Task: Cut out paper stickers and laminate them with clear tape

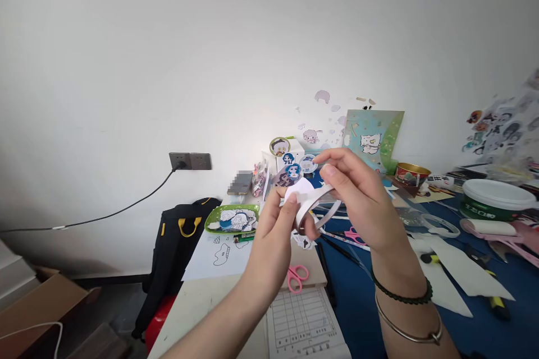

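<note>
A thin roll of white tape (pixel 309 202) is held up above the desk between both hands. My left hand (pixel 273 219) is closed on the roll's left side, its thumb pressing a small white paper piece (pixel 298 186) there. A fingertip shows inside the ring. My right hand (pixel 362 196) pinches the tape at the upper right with thumb and fingers; whether it has a loose end or the roll itself I cannot tell. Below my left hand, pink-handled scissors (pixel 298 279) lie on a board beside a printed form (pixel 305 322).
A green tray (pixel 207 223) of paper cutouts stands at the left. Pens, a second pair of pink scissors (pixel 353 235), white paper sheets (pixel 471 266), a clear tape roll (pixel 440 225) and a lidded tub (pixel 497 199) lie to the right. A black backpack (pixel 177 235) stands left of the desk.
</note>
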`<state>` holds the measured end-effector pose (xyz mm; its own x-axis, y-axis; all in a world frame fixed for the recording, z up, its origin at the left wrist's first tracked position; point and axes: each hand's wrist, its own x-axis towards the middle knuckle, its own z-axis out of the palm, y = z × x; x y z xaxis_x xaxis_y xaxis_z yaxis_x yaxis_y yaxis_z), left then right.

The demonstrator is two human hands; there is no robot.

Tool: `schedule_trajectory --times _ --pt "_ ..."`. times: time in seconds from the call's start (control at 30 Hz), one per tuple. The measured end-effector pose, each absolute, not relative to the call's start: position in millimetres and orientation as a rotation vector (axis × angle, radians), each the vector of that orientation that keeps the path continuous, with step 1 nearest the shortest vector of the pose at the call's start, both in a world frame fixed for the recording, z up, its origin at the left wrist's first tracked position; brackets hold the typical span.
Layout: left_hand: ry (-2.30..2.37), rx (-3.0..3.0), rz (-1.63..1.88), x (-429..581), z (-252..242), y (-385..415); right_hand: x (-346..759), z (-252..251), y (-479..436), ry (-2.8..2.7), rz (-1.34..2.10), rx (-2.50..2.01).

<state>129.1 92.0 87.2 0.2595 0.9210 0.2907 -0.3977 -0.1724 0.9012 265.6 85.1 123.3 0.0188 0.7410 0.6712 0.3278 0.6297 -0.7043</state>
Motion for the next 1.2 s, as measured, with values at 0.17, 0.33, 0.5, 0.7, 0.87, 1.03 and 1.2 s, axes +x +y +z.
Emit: schedule_trajectory --times 0.17,0.33,0.5,0.7,0.87,1.03,1.2 --pt "0.62 1.05 1.512 128.5 88.6 96.2 263.3 126.9 82.6 -1.706 0.516 -0.847" --pt "0.622 1.058 1.565 119.5 94.2 104.9 263.6 126.8 81.8 -1.822 0.713 -0.728" --pt "0.597 1.123 1.574 116.4 96.0 106.1 259.3 122.8 81.7 -1.794 0.812 -0.616" --pt "0.663 1.365 1.504 111.2 101.7 99.8 252.6 116.4 75.2 -1.749 1.017 -0.319" --pt "0.619 1.51 1.433 99.9 107.5 103.1 270.6 124.2 67.8 -1.696 1.186 -0.446" --pt "0.582 1.506 1.344 89.1 109.0 111.1 284.0 134.0 69.0 -1.681 1.042 -0.744" --pt "0.574 1.462 1.236 86.9 110.0 111.5 275.9 134.9 72.5 -1.761 0.927 -0.871"
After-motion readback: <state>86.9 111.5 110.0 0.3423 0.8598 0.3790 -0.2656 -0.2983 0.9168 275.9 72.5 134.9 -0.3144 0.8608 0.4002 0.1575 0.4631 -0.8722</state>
